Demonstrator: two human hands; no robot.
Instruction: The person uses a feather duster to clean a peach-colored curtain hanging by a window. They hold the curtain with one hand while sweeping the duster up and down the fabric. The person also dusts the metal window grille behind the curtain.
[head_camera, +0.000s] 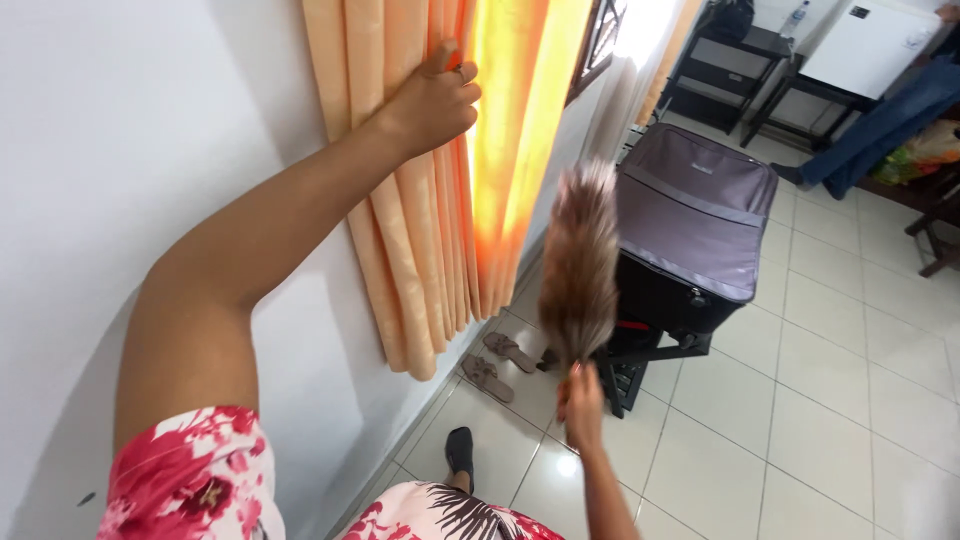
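Left hand (432, 100) clenched on a fold of the orange curtain (400, 200) by the white wall (120, 140), right hand (582, 405) gripping a brown feather duster (580, 265) upright near the grey suitcase (695, 215).

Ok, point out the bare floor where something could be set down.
Free: the white floor tiles right of the grey suitcase, and the patch below its black stand. Crowded: the strip by the orange curtain, where two sandals lie beside the feather duster in the right hand.
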